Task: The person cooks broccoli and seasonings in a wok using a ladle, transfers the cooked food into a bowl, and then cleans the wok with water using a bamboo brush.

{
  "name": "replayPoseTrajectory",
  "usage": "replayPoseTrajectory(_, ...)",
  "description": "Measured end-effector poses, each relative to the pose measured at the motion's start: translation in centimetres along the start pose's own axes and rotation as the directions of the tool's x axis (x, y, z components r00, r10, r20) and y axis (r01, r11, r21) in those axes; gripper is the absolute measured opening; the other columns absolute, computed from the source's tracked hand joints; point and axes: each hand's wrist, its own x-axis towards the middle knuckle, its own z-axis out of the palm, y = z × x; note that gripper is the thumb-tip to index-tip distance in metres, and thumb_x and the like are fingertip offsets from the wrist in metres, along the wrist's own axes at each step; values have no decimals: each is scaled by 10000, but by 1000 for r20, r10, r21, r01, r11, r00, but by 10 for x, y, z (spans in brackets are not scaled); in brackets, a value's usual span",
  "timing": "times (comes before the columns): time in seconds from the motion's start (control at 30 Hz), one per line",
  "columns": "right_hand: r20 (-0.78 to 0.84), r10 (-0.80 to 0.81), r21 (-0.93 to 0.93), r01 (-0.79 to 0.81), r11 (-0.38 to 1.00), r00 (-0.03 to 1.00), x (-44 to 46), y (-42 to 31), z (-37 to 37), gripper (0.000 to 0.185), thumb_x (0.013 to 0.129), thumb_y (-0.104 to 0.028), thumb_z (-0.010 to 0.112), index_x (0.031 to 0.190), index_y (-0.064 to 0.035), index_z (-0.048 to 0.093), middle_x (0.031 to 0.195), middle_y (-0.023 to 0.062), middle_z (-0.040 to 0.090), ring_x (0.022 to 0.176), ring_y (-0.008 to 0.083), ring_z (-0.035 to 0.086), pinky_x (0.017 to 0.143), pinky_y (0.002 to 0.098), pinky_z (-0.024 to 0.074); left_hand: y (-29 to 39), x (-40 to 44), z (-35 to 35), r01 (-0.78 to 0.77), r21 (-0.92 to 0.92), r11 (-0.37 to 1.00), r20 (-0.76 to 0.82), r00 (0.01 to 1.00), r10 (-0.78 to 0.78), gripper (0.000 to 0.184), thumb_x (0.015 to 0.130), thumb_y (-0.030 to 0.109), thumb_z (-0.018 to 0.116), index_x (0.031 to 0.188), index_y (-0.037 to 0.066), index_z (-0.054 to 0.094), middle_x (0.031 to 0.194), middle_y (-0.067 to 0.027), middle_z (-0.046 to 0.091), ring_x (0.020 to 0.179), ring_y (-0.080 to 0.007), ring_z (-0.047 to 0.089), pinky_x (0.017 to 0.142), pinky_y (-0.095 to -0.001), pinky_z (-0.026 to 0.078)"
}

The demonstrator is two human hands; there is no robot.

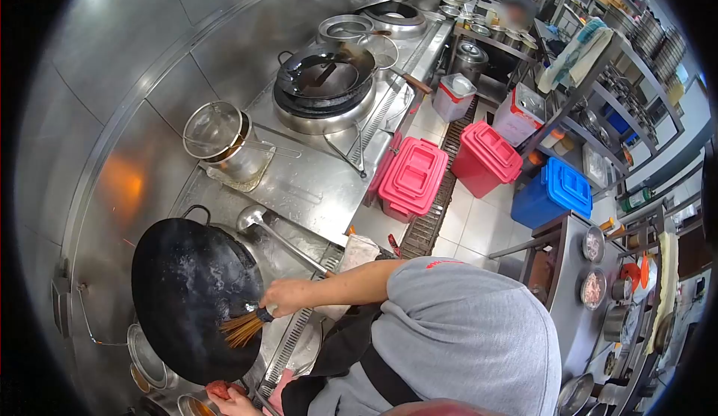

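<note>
My right hand is closed round the dark-bound end of a bamboo wok brush. The bristles rest against the inside of a large black wok, which is tilted up and has pale streaks across its surface. At the bottom of the head view, my left hand grips a red cloth by the wok's lower rim. Whether the cloth is wrapped round a handle there is hidden. A ladle lies beside the wok, its long handle reaching toward my right forearm.
A strainer sits over a metal pot on the steel counter. Another wok stands on a burner beyond. Pink lidded bins and a blue bin stand on the floor. Another person is in the background.
</note>
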Motion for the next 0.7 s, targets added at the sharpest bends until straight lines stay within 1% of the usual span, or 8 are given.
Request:
replayPoseTrajectory(0.03, 14, 24, 25, -24, 999, 1000, 0, -5, -3, 444, 721, -214, 676, 1147, -87, 668, 984, 188, 684, 934, 371, 637, 836, 448, 505, 2, -1, 0, -80, 76, 994, -50, 995, 84, 642, 730, 44, 577, 1344, -83, 439, 1205, -264, 596, 1058, -337, 611, 936, -380, 461)
replayPoseTrajectory(0.1, 29, 43, 36, -45, 998, 999, 2, -2, -9, 444, 720, -213, 676, 1145, -87, 669, 974, 191, 685, 932, 371, 638, 834, 450, 505, 7, -2, 4, -93, 81, 992, -83, 991, 100, 638, 725, 37, 568, 1339, -81, 447, 1196, -273, 597, 1054, -355, 614, 940, -392, 462)
replayPoseTrajectory(0.2, -22, 7, 32, -6, 999, 1000, 3, 4, 0, 438, 718, -204, 671, 1141, -88, 671, 949, 194, 686, 913, 371, 643, 825, 453, 507, 11, -2, 0, -92, 6, 996, -59, 994, 93, 636, 718, 33, 567, 1335, -74, 457, 1189, -269, 602, 1056, -354, 614, 946, -391, 460)
replayPoseTrajectory(0.27, -16, 35, 26, -35, 999, 999, 1, 5, 0, 432, 712, -197, 674, 1129, -84, 675, 936, 197, 686, 903, 373, 646, 823, 453, 508, 19, -3, -1, -32, -16, 999, -46, 998, 32, 632, 716, 22, 566, 1334, -62, 466, 1183, -264, 607, 1054, -352, 614, 951, -389, 458)
replayPoseTrajectory(0.4, -16, 19, 25, -18, 1000, 1000, -1, 7, -2, 428, 705, -195, 677, 1119, -85, 680, 937, 197, 686, 907, 374, 645, 825, 452, 509, 23, -6, -1, -9, 19, 1000, -57, 998, 10, 628, 722, 11, 572, 1338, -49, 469, 1176, -254, 611, 1043, -342, 617, 947, -383, 461)
replayPoseTrajectory(0.5, 0, 19, 30, -19, 999, 1000, -3, 7, -8, 427, 704, -194, 679, 1115, -79, 681, 944, 196, 687, 911, 372, 645, 825, 452, 509, 24, -9, 2, -57, 61, 996, -122, 990, 64, 615, 732, 8, 578, 1335, -46, 473, 1160, -244, 619, 1028, -325, 621, 940, -376, 464)
replayPoseTrajectory(0.57, -11, -1, 32, 1, 999, 1000, -1, 15, -2, 424, 707, -192, 679, 1112, -67, 679, 954, 193, 688, 913, 371, 645, 824, 456, 509, 28, -10, 0, 113, -40, 993, -49, 992, -114, 598, 743, 14, 587, 1328, -49, 479, 1168, -232, 618, 1026, -309, 620, 934, -369, 466)
replayPoseTrajectory(0.7, 8, 1, 25, -1, 1000, 1000, -1, 22, -1, 425, 712, -189, 680, 1118, -62, 675, 969, 191, 688, 919, 369, 644, 829, 454, 507, -4, -8, 10, 41, -70, 997, -151, 987, -51, 581, 753, 25, 590, 1320, -53, 486, 1159, -219, 623, 1004, -298, 622, 915, -364, 472)
